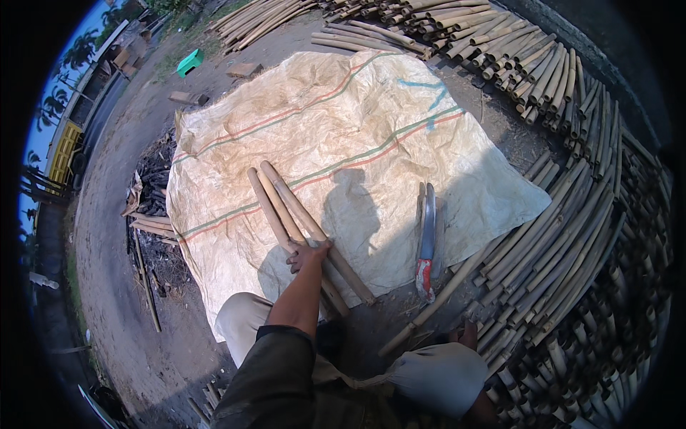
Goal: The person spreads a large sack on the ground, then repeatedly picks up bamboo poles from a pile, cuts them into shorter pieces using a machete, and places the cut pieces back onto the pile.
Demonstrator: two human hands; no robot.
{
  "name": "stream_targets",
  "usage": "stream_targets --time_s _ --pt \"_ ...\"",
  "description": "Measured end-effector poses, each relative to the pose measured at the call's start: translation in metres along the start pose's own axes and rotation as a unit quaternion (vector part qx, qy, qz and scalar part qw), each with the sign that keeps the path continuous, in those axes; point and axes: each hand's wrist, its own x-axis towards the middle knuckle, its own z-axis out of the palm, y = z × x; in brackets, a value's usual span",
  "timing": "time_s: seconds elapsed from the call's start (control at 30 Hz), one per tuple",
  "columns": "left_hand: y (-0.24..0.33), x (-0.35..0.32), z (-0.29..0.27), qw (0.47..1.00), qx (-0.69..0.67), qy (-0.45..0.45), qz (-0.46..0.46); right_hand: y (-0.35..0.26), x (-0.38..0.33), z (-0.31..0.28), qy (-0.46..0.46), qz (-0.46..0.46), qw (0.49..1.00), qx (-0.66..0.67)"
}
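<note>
My left hand (307, 256) is closed around cut bamboo poles. Three lie side by side there: a left pole (267, 207), a middle pole (279, 205) and a right pole (294, 202), whose near end reaches the sheet's front edge. They rest on a wrinkled, pale woven plastic sheet (243, 136) with green and red stripes. To the right, a long-bladed machete (427, 236) with a red handle lies with its blade pointing away from me. What appears to be my right hand (467, 334) is low beyond my right knee, in shadow and partly hidden; its fingers are unclear.
A single longer bamboo pole (443, 297) slants across the ground between my right knee and the machete. Large stacks of bamboo (554, 243) curve around the right and far side. Left of the sheet lie charred debris (153, 175) and sticks; a green stool (189, 62) stands farther off.
</note>
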Motion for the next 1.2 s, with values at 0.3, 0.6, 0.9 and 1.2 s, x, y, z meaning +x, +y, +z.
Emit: stream_targets --time_s 0.3,0.6,0.9,1.2 --pt "0.011 -0.008 0.001 0.998 0.051 0.032 0.001 0.050 -0.015 0.016 -0.016 -0.004 1.000 -0.007" --pt "0.009 -0.001 -0.002 0.997 0.024 0.071 -0.020 0.003 -0.031 -0.008 0.038 0.020 0.998 -0.038" --pt "0.067 -0.005 0.000 0.994 -0.023 0.090 0.061 -0.005 -0.034 -0.027 0.082 0.027 0.996 -0.033" --pt "0.068 0.005 0.037 0.954 0.164 0.027 0.248 -0.051 -0.069 -0.115 0.128 0.078 0.988 -0.030"
